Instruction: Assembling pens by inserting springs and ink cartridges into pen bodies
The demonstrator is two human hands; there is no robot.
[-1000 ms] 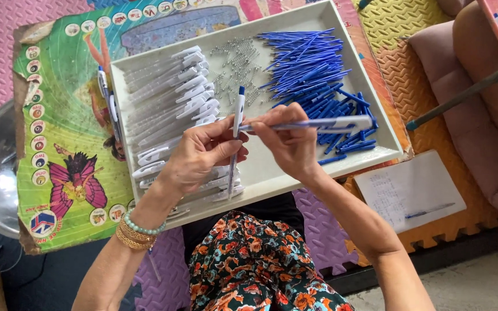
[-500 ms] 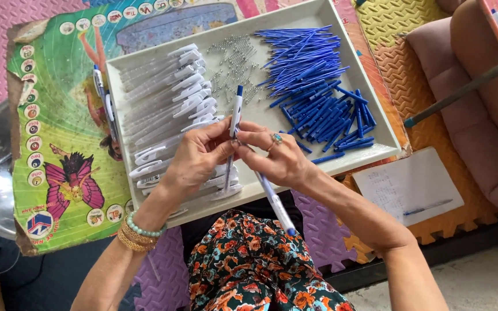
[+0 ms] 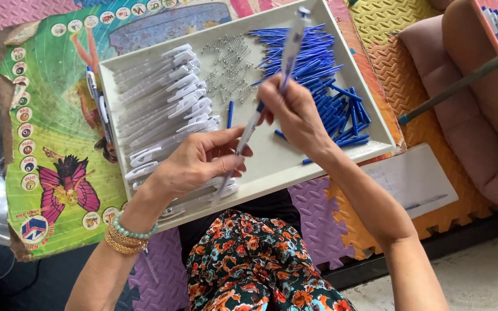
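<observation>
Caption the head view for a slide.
Left hand and right hand hold pen parts over a white tray of barrels, springs and blue refills.

This looks like a home where piecework is done on the floor. The floor is covered in interlocking foam play mats (image 3: 329, 213) in pink, purple, orange and yellow, the kind laid in a living room or a child's corner. At the left of the frame lies a worn, colourful children's poster (image 3: 53, 144) with cartoon figures. A soft pink cushion (image 3: 479, 138) fills the upper right. The shallow white tray (image 3: 295, 167) in the middle, sorted into pen barrels, springs and blue refills, shows small assembly work carried out at home.
</observation>
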